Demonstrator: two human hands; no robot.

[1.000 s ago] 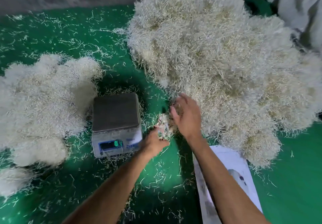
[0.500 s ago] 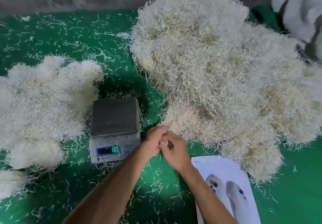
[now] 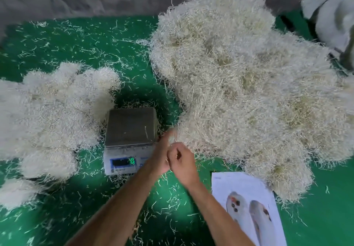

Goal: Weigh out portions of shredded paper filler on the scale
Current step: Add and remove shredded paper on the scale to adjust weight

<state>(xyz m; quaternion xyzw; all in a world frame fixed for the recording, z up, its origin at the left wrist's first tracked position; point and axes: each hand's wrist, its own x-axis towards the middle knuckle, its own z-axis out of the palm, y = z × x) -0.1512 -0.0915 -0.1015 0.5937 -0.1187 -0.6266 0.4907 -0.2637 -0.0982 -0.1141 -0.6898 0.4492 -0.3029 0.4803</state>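
Observation:
A small digital scale (image 3: 131, 126) sits on the green surface, its steel platform bare except for a stray strand, and a green digit glows on its display. A large heap of shredded paper filler (image 3: 239, 92) lies to its right. Rounded clumps of filler (image 3: 47, 111) are gathered to its left. Both my hands meet just off the scale's front right corner, at the edge of the large heap. My left hand (image 3: 160, 155) has its fingers stretched upward and blurred. My right hand (image 3: 182, 162) is curled against it, with a few pale strands showing between the two.
A printed white sheet (image 3: 247, 205) lies at the front right, partly under my right forearm. Loose strands litter the green surface (image 3: 86, 40). A white sack (image 3: 333, 19) sits at the far right corner, and a grey wall runs along the back.
My hands have pulled back from the large heap towards me and closed together by the scale's front right corner. The small tuft seen between them earlier is now mostly hidden.

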